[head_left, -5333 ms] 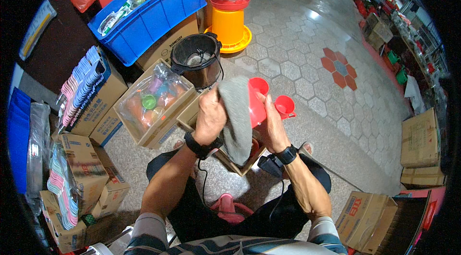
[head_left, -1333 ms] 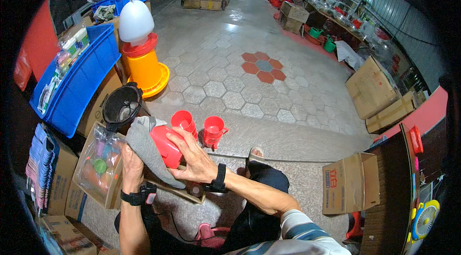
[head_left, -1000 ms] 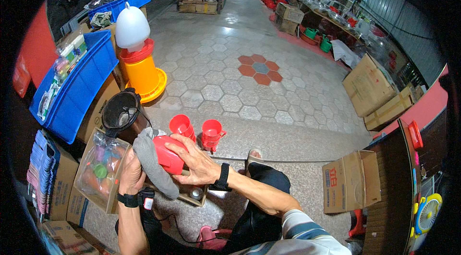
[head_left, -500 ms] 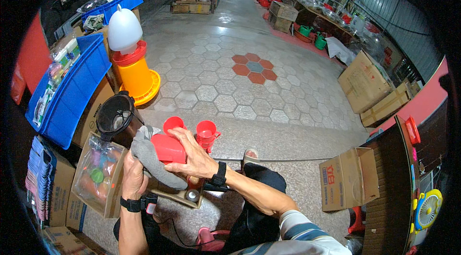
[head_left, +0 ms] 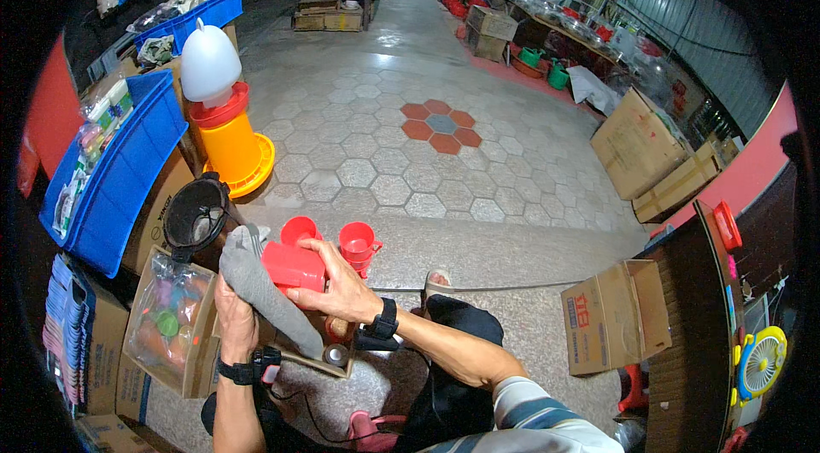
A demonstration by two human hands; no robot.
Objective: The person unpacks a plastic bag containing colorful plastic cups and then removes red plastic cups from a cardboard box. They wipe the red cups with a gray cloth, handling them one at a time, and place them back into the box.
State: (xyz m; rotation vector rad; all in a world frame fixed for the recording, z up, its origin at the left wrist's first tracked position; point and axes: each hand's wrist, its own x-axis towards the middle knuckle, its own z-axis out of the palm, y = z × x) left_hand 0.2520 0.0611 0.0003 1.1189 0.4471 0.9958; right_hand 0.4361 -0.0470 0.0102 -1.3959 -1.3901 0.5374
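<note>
A red plastic cup (head_left: 292, 268) lies tilted in my right hand (head_left: 346, 289), its fingers wrapped over the upper side. My left hand (head_left: 234, 321) grips a grey cloth (head_left: 266, 292) that lies along the cup's left and lower side and hangs down to the right. Just beyond my hands stand another red cup (head_left: 299, 228) and some stacked red cups with handles (head_left: 358, 238). Below the cloth a shallow box (head_left: 318, 365) partly shows, with a small metal-topped cylinder (head_left: 336, 356) in it; most of its inside is hidden.
A dark bucket (head_left: 195, 212) stands left of the cups, near a yellow and red poultry feeder (head_left: 229, 141). An open carton (head_left: 175, 350) of bagged colourful items sits by my left wrist. At right are a cardboard box (head_left: 602, 321) and a small yellow fan (head_left: 760, 361).
The grey cloth has shifted and now hangs longer and straighter beneath the cup. Both hands keep their holds. The whole view has shifted slightly.
</note>
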